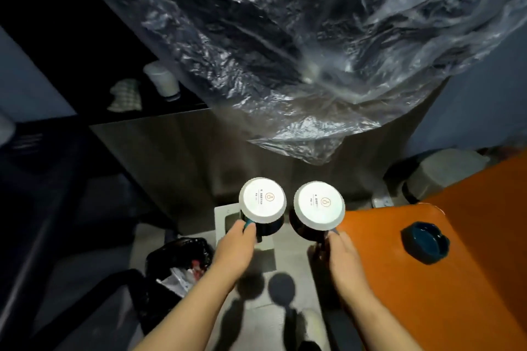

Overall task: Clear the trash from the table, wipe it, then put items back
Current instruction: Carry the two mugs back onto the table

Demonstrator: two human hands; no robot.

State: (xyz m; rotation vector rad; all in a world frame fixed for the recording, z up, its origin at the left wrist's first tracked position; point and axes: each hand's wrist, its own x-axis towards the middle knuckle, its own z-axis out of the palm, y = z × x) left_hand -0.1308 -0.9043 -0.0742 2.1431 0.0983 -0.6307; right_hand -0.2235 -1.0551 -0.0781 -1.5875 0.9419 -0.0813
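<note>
Overhead, a large sheet of crinkled translucent plastic (285, 37) fills the upper view, creased and glossy, sagging to a folded edge near centre. Lower right: orange bench (427, 308), smooth matte top, rounded corner. Below centre, a grey tiled floor (293, 251) carries two round shadows. Left side is a dark shelf unit (85, 51), dim, little detail readable. Lower left, a bin (176, 253) with a shiny black liner holds crumpled white and red wrappers. Far right, behind the bench, stands a pale grey lidded container (445, 171), blurred. The left hand (236, 248) grips the left mug (262, 200), its fingers (248, 229) curled together around a teal handle. The right hand (343, 259) grips the right mug (318, 205), its fingers (332, 236) closed on a dark handle. Both mugs are turned with their flat round white bases toward the camera, each with a small orange mark and dark glazed sides. They are held side by side, just apart, over the floor between bin and bench, the right one at the bench corner. On the bench sits a dark blue round ashtray (425, 242), glossy, with a notched rim. On the shelf are a white cylindrical jar (162, 81) and, beside it, a checked cloth (125, 95), rumpled.
</note>
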